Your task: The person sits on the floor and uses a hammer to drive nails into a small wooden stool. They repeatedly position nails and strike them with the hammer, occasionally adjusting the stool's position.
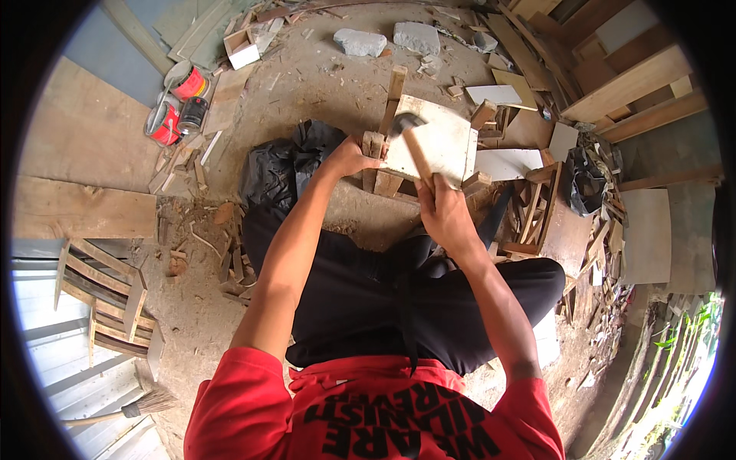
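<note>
- The right hand is clamped around the lower handle of a hammer, fingers and thumb together on the wood.
- The hammer slants forward and a little left from that grip, its dark head over the pale panel of a small wooden frame; whether it touches the panel, I cannot tell.
- The frame lies just ahead of the right grip, with wooden posts sticking out around the panel.
- The left hand is left of the right grip and slightly farther forward, at the frame's near-left wooden post; its thumb points along the panel's edge. Its fingers are partly hidden, so I cannot tell whether they close on the wood.
- Just left of the left hand is a crumpled black plastic bag.
- Well beyond it, farther left and forward, stand red paint cans.
- Far ahead of both hands lie two grey blocks.
- Right of the right grip are a white board and a wooden crate.
</note>
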Motion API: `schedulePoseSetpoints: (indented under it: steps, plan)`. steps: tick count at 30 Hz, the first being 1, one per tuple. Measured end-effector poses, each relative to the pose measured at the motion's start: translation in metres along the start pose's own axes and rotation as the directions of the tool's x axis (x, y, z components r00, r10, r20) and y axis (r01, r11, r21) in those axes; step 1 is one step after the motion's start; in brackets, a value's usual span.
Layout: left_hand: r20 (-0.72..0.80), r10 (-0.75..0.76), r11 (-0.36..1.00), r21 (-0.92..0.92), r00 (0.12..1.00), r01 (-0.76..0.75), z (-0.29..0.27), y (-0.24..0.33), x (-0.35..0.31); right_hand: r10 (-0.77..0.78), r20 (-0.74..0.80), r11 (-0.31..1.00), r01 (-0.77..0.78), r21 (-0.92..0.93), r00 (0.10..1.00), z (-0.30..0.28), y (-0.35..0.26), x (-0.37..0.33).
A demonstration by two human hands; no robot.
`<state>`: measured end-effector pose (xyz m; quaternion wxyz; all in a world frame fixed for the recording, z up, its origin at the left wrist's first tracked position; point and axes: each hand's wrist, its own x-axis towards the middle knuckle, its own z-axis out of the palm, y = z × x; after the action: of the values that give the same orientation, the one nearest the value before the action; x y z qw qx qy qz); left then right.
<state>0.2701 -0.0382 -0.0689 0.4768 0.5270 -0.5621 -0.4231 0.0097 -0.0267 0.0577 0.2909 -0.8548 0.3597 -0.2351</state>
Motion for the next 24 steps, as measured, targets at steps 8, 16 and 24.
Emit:
schedulePoseSetpoints:
  steps: [8, 16, 24]
  plan:
    - [-0.001, -0.017, 0.999, 0.046, 1.0, 0.018, 0.0, 0.005, 0.0, -0.018, -0.004, 0.999, 0.018, -0.036, 1.0, 0.012, 0.017, -0.007]
    - [-0.027, -0.006, 0.992, 0.124, 1.0, 0.009, 0.01, -0.01, -0.002, -0.047, -0.011, 0.999, 0.046, -0.026, 0.999, 0.02, 0.031, -0.009]
    - [-0.237, 0.199, 0.875, 0.48, 0.951, -0.063, 0.024, -0.038, -0.024, 0.134, 0.038, 0.99, -0.135, 0.047, 0.99, 0.005, 0.001, -0.001]
